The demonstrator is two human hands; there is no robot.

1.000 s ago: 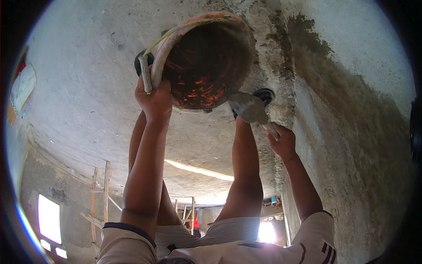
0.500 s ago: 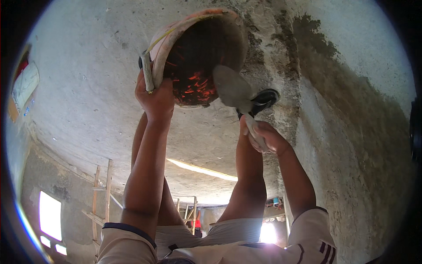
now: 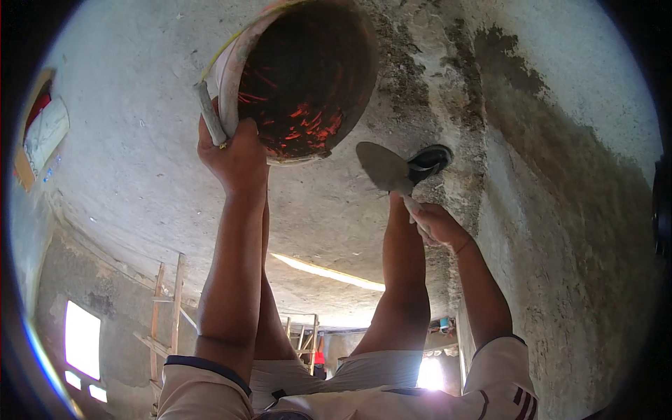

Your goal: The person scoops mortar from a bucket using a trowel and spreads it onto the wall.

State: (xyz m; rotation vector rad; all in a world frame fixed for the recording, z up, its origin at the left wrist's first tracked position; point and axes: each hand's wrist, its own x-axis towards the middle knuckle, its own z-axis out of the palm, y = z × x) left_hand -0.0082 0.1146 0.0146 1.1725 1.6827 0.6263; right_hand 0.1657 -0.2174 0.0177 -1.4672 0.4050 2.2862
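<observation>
My left hand [image 3: 236, 155] is closed round the rim of a bucket [image 3: 229, 87], beside its handle grip [image 3: 209, 112]. The bucket is tipped so its mouth faces me; dark residue coats the inside, with orange-red streaks showing through. In my right hand [image 3: 441, 225] is a trowel [image 3: 383, 166], held by its handle. Its grey, rounded blade points up and left, below and right of the bucket and apart from it. My fingers wrap the trowel handle, hiding part of it.
A rough plastered wall [image 3: 553, 210] with a damp brown band rises on the right. Dark crumbs of mortar [image 3: 420, 91] lie along its foot on the concrete floor [image 3: 322, 210]. My sandalled foot [image 3: 428, 162] is near the trowel. A wooden ladder-like frame [image 3: 168, 308] stands at left.
The bucket and my left hand have shifted left and slightly up. The trowel has drawn away from the bucket's mouth, down and to the right, with its blade turned.
</observation>
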